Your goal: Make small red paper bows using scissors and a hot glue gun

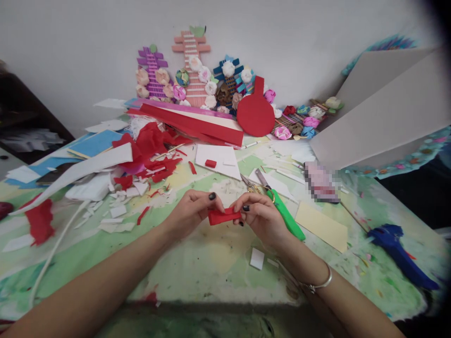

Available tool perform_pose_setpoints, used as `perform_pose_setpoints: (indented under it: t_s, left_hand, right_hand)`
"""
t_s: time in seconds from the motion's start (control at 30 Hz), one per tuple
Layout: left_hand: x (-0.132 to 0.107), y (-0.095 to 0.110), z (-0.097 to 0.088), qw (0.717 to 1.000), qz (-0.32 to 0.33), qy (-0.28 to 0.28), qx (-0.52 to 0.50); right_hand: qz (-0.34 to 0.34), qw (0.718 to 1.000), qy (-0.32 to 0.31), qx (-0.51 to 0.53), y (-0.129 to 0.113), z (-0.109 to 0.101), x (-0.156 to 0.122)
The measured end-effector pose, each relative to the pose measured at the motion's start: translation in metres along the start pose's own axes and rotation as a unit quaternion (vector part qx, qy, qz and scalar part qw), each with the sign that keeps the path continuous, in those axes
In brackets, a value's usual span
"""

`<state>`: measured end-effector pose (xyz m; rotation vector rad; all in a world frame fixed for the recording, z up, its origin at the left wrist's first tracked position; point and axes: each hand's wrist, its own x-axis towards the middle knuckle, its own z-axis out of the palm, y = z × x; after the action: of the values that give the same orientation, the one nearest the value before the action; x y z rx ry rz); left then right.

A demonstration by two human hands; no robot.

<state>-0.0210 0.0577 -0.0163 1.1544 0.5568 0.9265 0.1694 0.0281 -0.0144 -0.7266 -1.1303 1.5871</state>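
Observation:
Between both hands, above the paint-stained table, is a small red paper-covered strip. My left hand pinches its left end, thumb on top. At the other end, my right hand grips it with thumb and fingers. Just behind the hands lie scissors and a green-handled cutter knife, the knife partly hidden by my right hand. A small red block rests on a white board farther back. Nearer me is a small white square.
A blue glue gun and a cream card lie at right. Red paper scraps, a white power strip and its cable are at left. A red round piece with a neck leans at the back beside flower-decorated models. A large grey board stands right.

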Motion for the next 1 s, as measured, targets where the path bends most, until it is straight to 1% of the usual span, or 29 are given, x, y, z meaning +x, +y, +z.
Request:
perform_pose_setpoints:
  t_s: [0.07,0.13,0.2,0.27,0.37,0.4,0.47,0.53,0.6,0.7,0.87,1.0]
  left_hand:
    - [0.0014,-0.0006,0.0011,0.999,-0.012,0.023,0.038]
    - [0.0028,-0.0015,0.0003,0.996,-0.018,0.035,0.078]
    - [0.0040,-0.0022,-0.0014,0.993,-0.021,0.036,0.107]
    - [0.0047,-0.0024,-0.0026,0.992,-0.025,0.034,0.123]
    - [0.0053,-0.0018,-0.0017,0.991,-0.037,0.041,0.123]
    - [0.0055,-0.0014,-0.0008,0.991,-0.043,0.045,0.118]
    - [0.0058,-0.0006,0.0012,0.991,-0.050,0.054,0.107]
    - [0.0060,0.0000,0.0027,0.991,-0.049,0.061,0.104]
    - [0.0062,0.0004,0.0033,0.991,-0.043,0.068,0.106]
    - [0.0064,0.0001,0.0032,0.991,-0.034,0.073,0.106]
    - [0.0064,-0.0003,0.0025,0.990,-0.016,0.077,0.114]
    - [0.0046,-0.0007,0.0030,0.986,0.014,0.074,0.149]
  right_hand:
    - [-0.026,0.998,0.006,-0.064,0.0008,0.0007,-0.0012]
    - [-0.067,0.985,0.017,-0.157,0.0013,0.0023,-0.0027]
    - [-0.118,0.962,0.022,-0.245,0.0014,0.0041,-0.0040]
    - [-0.175,0.933,0.018,-0.314,0.0015,0.0054,-0.0046]
    - [-0.234,0.893,0.010,-0.384,0.0016,0.0058,-0.0042]
    - [-0.244,0.885,0.009,-0.397,0.0017,0.0056,-0.0041]
    - [-0.248,0.877,0.016,-0.411,0.0023,0.0049,-0.0039]
    - [-0.232,0.884,0.037,-0.403,0.0034,0.0041,-0.0039]
    - [-0.204,0.905,0.053,-0.369,0.0047,0.0036,-0.0038]
    - [-0.178,0.931,0.057,-0.315,0.0061,0.0036,-0.0034]
    - [-0.132,0.953,0.064,-0.266,0.0063,0.0036,-0.0027]
    - [-0.094,0.966,0.079,-0.227,0.0048,0.0031,-0.0016]
